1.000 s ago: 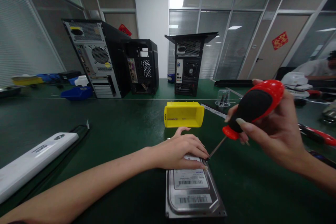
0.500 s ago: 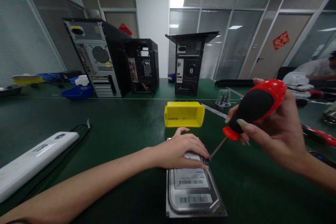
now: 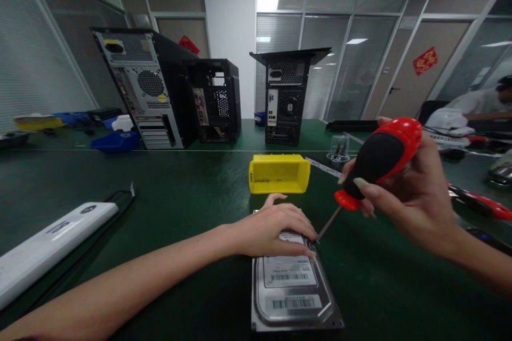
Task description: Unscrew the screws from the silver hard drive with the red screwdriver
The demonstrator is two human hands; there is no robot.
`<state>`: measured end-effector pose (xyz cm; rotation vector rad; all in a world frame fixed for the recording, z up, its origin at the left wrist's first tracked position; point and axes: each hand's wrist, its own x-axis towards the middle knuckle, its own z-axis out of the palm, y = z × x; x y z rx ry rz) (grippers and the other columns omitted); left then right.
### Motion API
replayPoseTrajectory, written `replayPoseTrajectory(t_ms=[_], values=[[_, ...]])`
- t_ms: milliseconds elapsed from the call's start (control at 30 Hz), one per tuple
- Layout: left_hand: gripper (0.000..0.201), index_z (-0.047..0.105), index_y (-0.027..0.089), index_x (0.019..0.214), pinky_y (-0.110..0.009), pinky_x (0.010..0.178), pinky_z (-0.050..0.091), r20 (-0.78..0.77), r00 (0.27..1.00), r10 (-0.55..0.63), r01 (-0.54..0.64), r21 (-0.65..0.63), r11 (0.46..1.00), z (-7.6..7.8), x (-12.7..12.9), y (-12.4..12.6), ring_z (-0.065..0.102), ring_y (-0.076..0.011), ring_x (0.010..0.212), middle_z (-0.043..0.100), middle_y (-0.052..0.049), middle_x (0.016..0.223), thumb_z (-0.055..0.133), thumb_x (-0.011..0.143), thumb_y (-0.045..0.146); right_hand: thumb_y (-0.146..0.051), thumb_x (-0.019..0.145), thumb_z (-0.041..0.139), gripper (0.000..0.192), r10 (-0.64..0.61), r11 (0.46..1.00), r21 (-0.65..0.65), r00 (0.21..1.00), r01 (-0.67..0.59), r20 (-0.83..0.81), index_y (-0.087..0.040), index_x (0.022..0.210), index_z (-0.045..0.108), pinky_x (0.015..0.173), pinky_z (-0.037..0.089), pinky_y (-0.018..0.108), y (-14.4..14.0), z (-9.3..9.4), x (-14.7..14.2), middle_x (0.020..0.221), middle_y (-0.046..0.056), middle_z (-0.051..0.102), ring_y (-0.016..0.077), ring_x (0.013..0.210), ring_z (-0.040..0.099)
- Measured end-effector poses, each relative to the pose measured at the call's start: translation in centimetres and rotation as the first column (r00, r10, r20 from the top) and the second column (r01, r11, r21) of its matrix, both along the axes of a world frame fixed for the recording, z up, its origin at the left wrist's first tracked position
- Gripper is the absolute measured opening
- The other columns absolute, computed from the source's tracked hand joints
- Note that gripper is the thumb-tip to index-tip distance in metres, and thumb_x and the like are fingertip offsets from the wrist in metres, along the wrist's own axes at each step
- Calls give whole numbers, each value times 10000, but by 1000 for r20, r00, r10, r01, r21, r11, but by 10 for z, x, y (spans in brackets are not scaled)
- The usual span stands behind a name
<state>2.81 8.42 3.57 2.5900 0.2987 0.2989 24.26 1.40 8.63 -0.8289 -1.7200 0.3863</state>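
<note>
The left hand lies flat, fingers spread, pressing the far end of the hard drive, which sits flat on the green table close to the near edge. The right hand wraps the red-and-black screwdriver, its tip meeting the drive's far right corner beside the left fingertips. Just beyond stands a yellow bin. Bare mat lies open left of the drive, up to a white bar.
</note>
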Motion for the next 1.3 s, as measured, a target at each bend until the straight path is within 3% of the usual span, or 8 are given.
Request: replayPoseTrajectory(t_ms=[200, 467, 633, 800, 1000, 1300], values=[[227, 631, 284, 1115, -462, 1108, 74, -7, 1000, 16, -16, -9, 1000, -3, 1, 1, 464, -207, 1262, 635, 7, 1229, 586, 903, 349, -197, 759, 712, 606, 1, 1000, 4, 1000, -1, -2, -365, 1241, 386, 384, 527, 202, 5, 0, -2, 811, -33, 583, 108, 497, 571], [213, 635, 276, 1098, -448, 1110, 55, 21, 999, 25, -24, -19, 1000, -6, 2, 1, 494, -205, 1227, 648, 7, 1201, 601, 893, 323, -286, 734, 736, 739, -59, 998, 20, 996, 58, 62, -334, 1353, 336, 639, 582, 324, 11, 0, -3, 942, 18, 569, 196, 807, 616], [215, 634, 265, 1095, -408, 1069, 129, 31, 999, 20, -20, -6, 1000, -5, 2, 1, 504, -201, 1207, 656, 7, 1181, 611, 889, 321, -274, 699, 769, 648, -64, 997, 41, 997, 63, 34, -390, 1222, 404, 714, 585, 370, 13, 2, -4, 968, -2, 546, 214, 840, 617], [217, 637, 253, 1087, -352, 932, 238, 34, 999, 20, -20, -6, 1000, -4, 3, 0, 518, -203, 1177, 664, 7, 1164, 613, 890, 342, -185, 742, 725, 508, 90, 995, -32, 995, -92, -48, -334, 1093, 390, 780, 590, 357, 16, 12, -13, 981, -19, 632, 174, 821, 658], [232, 644, 269, 1098, -344, 907, 234, 25, 999, 28, -28, -7, 1000, -3, 4, 0, 530, -213, 1156, 677, 10, 1143, 626, 881, 350, -131, 756, 689, 616, 214, 953, -185, 964, -241, -156, -314, 1262, 390, 714, 609, 306, 21, 17, -18, 925, -34, 623, 127, 713, 666], [238, 644, 272, 1107, -332, 920, 228, 44, 999, 17, -16, -8, 1000, -4, 4, 0, 534, -200, 1154, 675, 13, 1145, 637, 877, 332, -120, 805, 674, 504, 341, 898, -193, 904, -394, -258, -298, 1188, 399, 647, 548, 201, 28, 12, -26, 930, -42, 555, 72, 705, 599]])
